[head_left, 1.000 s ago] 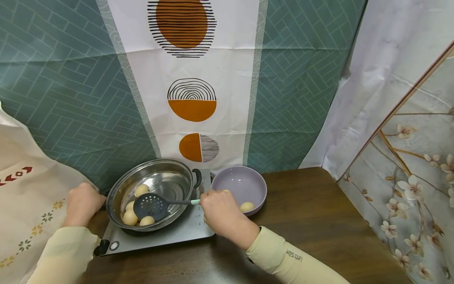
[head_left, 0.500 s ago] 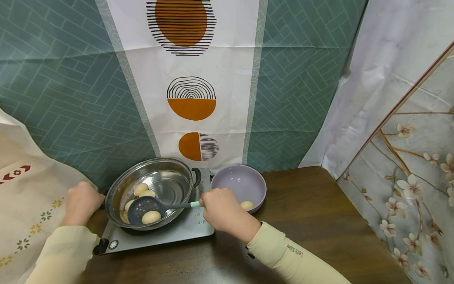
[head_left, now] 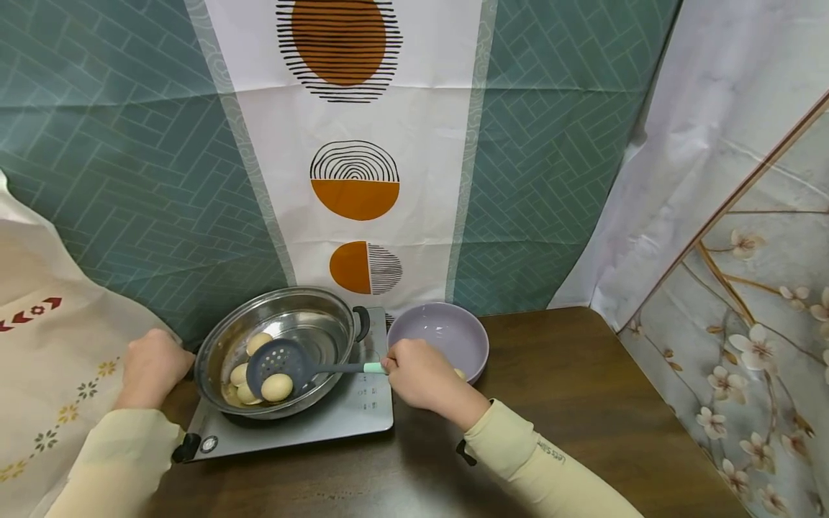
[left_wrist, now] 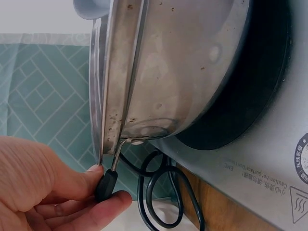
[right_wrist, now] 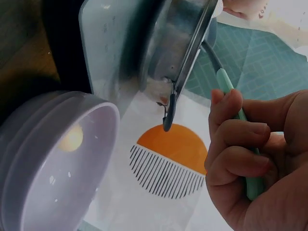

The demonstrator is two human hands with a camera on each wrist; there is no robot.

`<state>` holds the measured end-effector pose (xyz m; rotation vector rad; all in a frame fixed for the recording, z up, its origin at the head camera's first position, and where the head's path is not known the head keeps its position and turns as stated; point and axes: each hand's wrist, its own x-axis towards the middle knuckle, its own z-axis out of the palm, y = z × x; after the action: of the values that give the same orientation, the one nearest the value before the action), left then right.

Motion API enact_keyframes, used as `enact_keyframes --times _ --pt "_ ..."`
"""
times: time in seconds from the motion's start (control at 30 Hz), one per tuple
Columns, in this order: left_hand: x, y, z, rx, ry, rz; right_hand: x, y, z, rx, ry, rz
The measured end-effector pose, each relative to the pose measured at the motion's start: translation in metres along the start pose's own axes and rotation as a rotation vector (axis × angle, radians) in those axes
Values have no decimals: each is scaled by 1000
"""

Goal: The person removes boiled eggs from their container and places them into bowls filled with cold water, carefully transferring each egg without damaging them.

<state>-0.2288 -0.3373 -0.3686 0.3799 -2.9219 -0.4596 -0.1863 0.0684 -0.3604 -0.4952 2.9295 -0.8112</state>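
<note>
A steel pan (head_left: 324, 327) is seated on a flat silver cooktop (head_left: 337, 414), set on a dark wooden table (head_left: 550, 403). Its black side handle (left_wrist: 107, 185) is pinched by the left hand (head_left: 154, 363), thumb and forefinger closed on it, remaining fingers curled beneath. The green handle (right_wrist: 224, 81) of a dark slotted spoon (head_left: 290, 360) is gripped by the right hand (head_left: 424, 374), fingers wrapped round, no gap left. Spoon head held within the pan's rim; contact with the pan floor cannot be told. One pale egg-shaped piece (head_left: 277, 388) is carried on it, near its front edge; three similar ones are seen beside it in the pan. A lavender bowl (head_left: 463, 338) is placed just right of the cooktop, a pale piece (right_wrist: 71, 138) inside, partly hidden by the right hand in the head view
</note>
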Motion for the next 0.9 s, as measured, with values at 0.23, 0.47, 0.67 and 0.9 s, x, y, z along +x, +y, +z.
enact_keyframes --times 0.23,0.47,0.67,0.9 --pt "2 1 0 -16 -13 -15 0 4 -6 -36 71 11" --pt "2 0 0 -15 -13 -16 -1 7 -9 -53 95 22" --pt "1 -1 1 -10 8 9 -4 12 -15 -8 76 32" --pt "-2 1 -1 -11 16 10 -9 25 -28 73 70 58"
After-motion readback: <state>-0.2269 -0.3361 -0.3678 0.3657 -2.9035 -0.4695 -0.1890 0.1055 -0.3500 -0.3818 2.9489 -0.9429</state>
